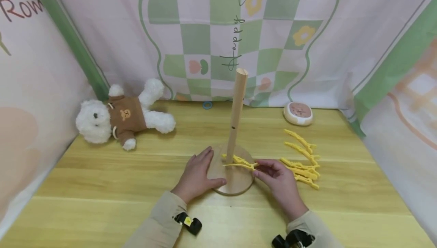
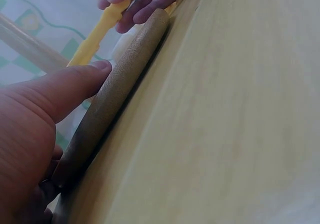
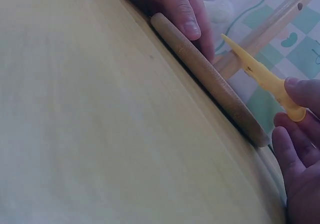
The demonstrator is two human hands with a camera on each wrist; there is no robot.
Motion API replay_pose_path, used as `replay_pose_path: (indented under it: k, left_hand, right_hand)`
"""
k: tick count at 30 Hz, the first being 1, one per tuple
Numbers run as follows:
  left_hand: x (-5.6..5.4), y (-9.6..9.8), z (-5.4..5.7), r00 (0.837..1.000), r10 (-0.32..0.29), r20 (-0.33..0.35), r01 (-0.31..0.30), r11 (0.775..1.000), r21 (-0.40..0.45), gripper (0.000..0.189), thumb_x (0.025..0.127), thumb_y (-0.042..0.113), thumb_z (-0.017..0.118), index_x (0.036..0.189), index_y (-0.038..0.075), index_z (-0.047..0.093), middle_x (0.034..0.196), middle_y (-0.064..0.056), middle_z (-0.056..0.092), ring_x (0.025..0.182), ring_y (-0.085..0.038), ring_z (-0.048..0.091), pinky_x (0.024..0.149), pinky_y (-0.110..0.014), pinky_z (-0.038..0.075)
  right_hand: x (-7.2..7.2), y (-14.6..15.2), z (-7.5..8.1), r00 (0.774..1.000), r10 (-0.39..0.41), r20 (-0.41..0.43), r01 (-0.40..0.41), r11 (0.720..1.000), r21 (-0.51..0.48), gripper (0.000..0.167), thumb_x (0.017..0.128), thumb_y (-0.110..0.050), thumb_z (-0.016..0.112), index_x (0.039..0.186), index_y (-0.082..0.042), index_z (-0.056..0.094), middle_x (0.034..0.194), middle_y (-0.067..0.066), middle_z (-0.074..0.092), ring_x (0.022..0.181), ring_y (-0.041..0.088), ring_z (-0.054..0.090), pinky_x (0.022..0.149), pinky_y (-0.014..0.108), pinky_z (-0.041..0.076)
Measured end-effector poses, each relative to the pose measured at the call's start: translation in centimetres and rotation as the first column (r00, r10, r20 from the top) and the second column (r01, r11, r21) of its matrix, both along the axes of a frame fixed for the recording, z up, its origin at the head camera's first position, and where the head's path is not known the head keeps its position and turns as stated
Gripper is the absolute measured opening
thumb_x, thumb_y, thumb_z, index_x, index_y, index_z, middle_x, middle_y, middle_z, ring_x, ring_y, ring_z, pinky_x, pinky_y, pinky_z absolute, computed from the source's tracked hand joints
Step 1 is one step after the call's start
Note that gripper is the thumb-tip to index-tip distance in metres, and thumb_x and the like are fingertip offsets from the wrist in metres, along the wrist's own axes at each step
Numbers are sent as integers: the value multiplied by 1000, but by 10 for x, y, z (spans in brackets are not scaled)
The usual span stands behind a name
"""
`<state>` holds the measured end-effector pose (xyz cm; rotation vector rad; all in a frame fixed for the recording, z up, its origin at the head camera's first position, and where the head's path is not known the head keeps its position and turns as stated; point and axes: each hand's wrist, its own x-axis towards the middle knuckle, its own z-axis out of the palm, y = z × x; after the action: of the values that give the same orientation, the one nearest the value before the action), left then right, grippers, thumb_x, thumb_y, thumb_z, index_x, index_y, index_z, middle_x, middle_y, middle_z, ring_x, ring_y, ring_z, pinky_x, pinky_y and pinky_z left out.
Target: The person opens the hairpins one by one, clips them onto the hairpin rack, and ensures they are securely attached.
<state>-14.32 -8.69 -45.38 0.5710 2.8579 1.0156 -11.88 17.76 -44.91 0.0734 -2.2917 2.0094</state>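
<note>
A pale wooden post (image 1: 235,119) with small dark holes stands upright on a round wooden base (image 1: 233,185). My left hand (image 1: 198,176) rests at the base's left side, fingers extended along the rim. Its thumb (image 2: 82,81) lies over the edge in the left wrist view. With thumb and fingertips, my right hand (image 1: 280,185) pinches one end of a yellow branch-shaped piece (image 3: 265,79). That piece points left, close to the foot of the post and over the base. To the right, several similar yellow branch pieces (image 1: 302,151) lie on the table.
A white plush bear (image 1: 127,113) in a brown top lies at the back left. At the back right sits a small white-and-pink device (image 1: 298,113). A blue ring (image 1: 207,105) lies near the patterned curtain (image 1: 196,39) behind the wooden table (image 1: 102,187).
</note>
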Motion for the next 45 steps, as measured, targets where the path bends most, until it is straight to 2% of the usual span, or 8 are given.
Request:
replay_pose_path:
  k: [5,12,26,32,40,45]
  left_hand:
    - [1,-1,1,1000,1,6,-1,1000,-3,103,80,57,78,153,-2,36,163,-14,28,149,-33,28,123,-52,14]
    - [1,-3,0,1000,4,15,-4,1000,-10,104,79,58,78,154,0,35,163,-12,27,148,-34,27,123,-52,13]
    - [2,-3,1,1000,5,11,-5,1000,-2,104,80,58,78,154,-2,35,163,-14,28,148,-34,28,123,-52,13]
    - [1,-2,0,1000,0,5,0,1000,-11,105,79,60,77,154,-1,34,163,-13,27,148,-34,28,123,-52,12]
    - [1,0,0,1000,-11,8,11,1000,-8,105,80,60,77,154,-1,34,164,-13,27,149,-34,27,123,-51,12]
    - [1,0,1,1000,-9,4,9,1000,-2,105,80,59,77,154,-1,35,163,-13,27,149,-34,27,123,-52,13]
  right_hand:
    - [-2,-1,-1,1000,-9,23,9,1000,-7,35,84,2,78,116,8,66,119,22,68,99,10,69,87,25,57]
    - [-7,-4,-1,996,28,83,-22,997,-76,36,86,0,77,118,10,62,128,24,63,103,12,69,88,29,58]
    - [-11,-10,0,996,54,73,-48,995,-82,34,83,6,77,115,9,65,125,23,65,100,13,70,87,31,58]
    - [-13,-14,1,995,83,52,-82,997,-14,34,81,2,79,113,6,68,117,21,69,98,15,70,85,30,59]
    - [-12,-14,2,995,55,84,-60,996,65,34,83,-4,80,115,-2,69,111,14,71,98,17,68,85,27,58]
    - [-12,-14,1,996,65,58,-70,993,93,35,84,-6,80,117,-4,68,111,14,71,99,18,68,86,25,57]
